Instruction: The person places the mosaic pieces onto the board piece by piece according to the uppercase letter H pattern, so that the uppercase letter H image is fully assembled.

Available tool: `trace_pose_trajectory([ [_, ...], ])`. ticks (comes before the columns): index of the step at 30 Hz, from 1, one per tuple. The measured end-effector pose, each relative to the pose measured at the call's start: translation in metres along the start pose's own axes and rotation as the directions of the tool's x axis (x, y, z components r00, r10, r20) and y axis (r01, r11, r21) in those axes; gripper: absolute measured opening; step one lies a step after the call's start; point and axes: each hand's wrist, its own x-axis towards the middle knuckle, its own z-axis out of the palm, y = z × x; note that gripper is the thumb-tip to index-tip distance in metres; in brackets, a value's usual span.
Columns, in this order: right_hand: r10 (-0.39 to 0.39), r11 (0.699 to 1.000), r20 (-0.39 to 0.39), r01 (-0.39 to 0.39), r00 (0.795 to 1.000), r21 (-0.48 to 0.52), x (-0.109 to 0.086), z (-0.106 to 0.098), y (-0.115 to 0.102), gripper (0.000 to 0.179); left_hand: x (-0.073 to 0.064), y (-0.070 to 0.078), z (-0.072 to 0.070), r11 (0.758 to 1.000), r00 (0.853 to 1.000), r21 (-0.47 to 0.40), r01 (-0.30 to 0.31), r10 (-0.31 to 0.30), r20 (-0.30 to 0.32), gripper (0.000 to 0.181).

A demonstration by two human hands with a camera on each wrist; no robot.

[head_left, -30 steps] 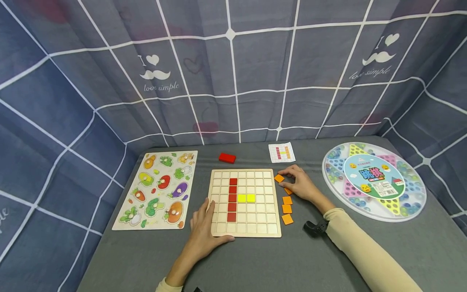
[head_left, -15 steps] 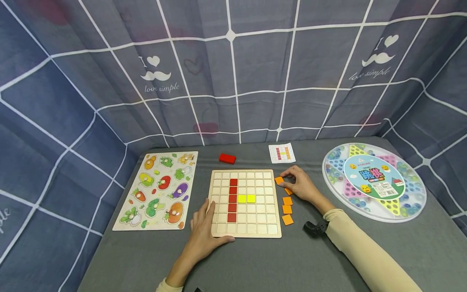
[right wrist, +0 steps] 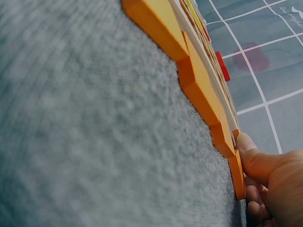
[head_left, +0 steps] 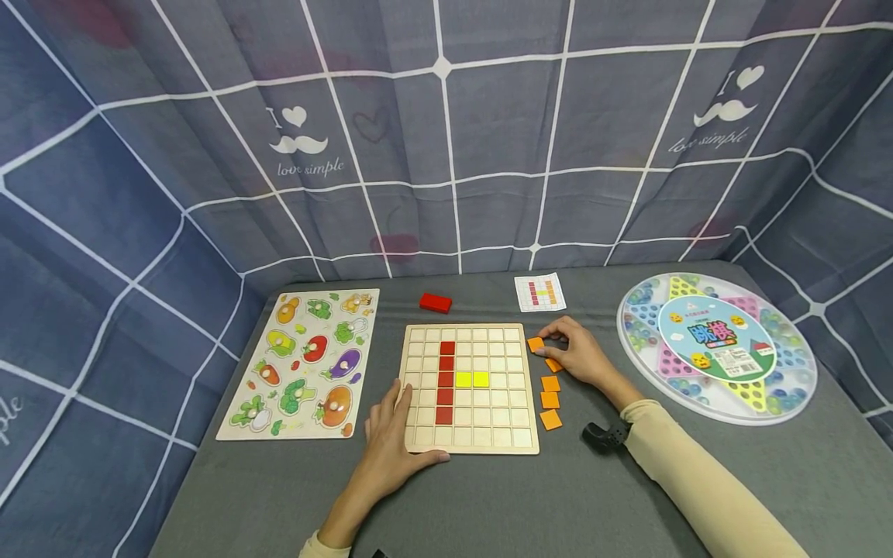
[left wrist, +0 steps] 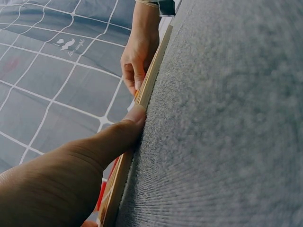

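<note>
In the head view a wooden grid board (head_left: pixel 494 434) lies flat, with a column of red square tiles (head_left: pixel 445 380) and two yellow tiles (head_left: pixel 472 379) in its cells. My left hand (head_left: pixel 391 446) rests at the board's near left corner, fingers along the left edge. The left wrist view shows its thumb (left wrist: pixel 116 139) against the near edge. Just off the board's far right side, my right hand (head_left: pixel 577 353) pinches an orange square tile (head_left: pixel 535 344) between thumb and fingers. Several more orange tiles (head_left: pixel 549 400) line up toward me beside the board; one is partly under the hand.
Behind the board are a red block (head_left: pixel 436 303), possibly stacked tiles, and a small pattern card (head_left: pixel 540 293). A vegetable puzzle board (head_left: pixel 296 364) lies at left, a round marble game set (head_left: pixel 717 347) at right. A grid-patterned curtain (head_left: pixel 502 155) encloses the grey table (head_left: pixel 502 511).
Almost nothing moves. The right hand stays at the far orange tile, which has turned slightly between its fingers. The left hand stays on the board's corner.
</note>
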Motion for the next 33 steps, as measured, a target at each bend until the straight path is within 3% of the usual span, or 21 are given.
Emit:
trace_pose_trajectory([
  [21, 0.01, 1.0, -0.054, -0.009, 0.998, 0.006, -0.001, 0.005, -0.003, 0.023, -0.002, -0.001, 0.0, 1.0, 1.0, -0.012, -0.001, 0.001, -0.002, 0.121],
  [33, -0.011, 0.999, -0.05, 0.013, 0.999, 0.032, 0.004, 0.013, -0.02, 0.023, -0.001, -0.001, -0.001, 1.0, 1.0, -0.013, -0.004, 0.004, -0.008, 0.121],
])
